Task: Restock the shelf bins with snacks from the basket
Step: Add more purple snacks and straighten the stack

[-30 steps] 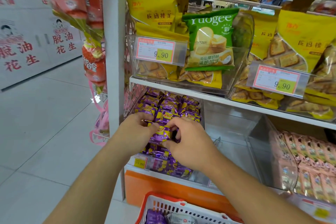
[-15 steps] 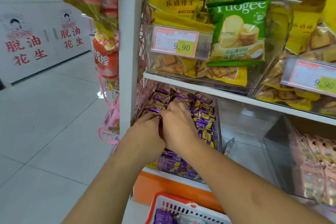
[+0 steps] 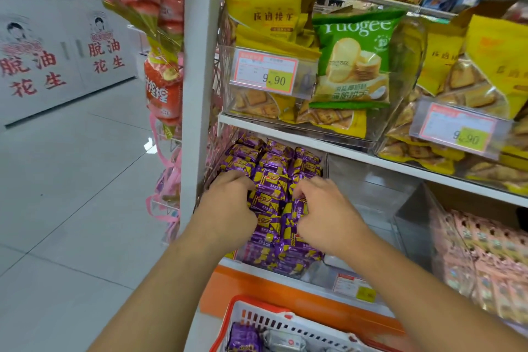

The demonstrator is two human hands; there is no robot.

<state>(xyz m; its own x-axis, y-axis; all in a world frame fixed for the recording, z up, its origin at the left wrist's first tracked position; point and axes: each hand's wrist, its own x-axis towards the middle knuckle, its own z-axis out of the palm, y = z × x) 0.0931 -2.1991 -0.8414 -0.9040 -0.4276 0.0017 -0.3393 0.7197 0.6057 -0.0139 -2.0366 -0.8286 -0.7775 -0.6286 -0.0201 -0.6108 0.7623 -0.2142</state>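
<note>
Nearest to me, below both forearms, I see the basket (image 3: 251,316), white plastic with a red rim; one purple packet (image 3: 244,337) lies in it, with a silvery wrapper beside that. Moving up, my left hand (image 3: 228,208) and right hand (image 3: 325,214) are both down on the purple snack packets (image 3: 271,180) heaped in the clear bin (image 3: 324,258) on the lower shelf. The left hand's fingers curl over the packets at the heap's left side; the right hand's fingers curl down into the packets at the heap's right. I cannot tell whether either hand actually grasps a packet or only presses on the heap. A column of packets shows between the two hands. Right of my right hand is another clear bin holding pink packets (image 3: 485,251). Above the hands, the next shelf carries yellow biscuit bags (image 3: 265,14), a green bag (image 3: 354,57) and a price tag (image 3: 265,71) reading 9.90. Left of my left hand stands the white shelf post (image 3: 200,66), with red snack bags (image 3: 163,88) hanging beyond it
</note>
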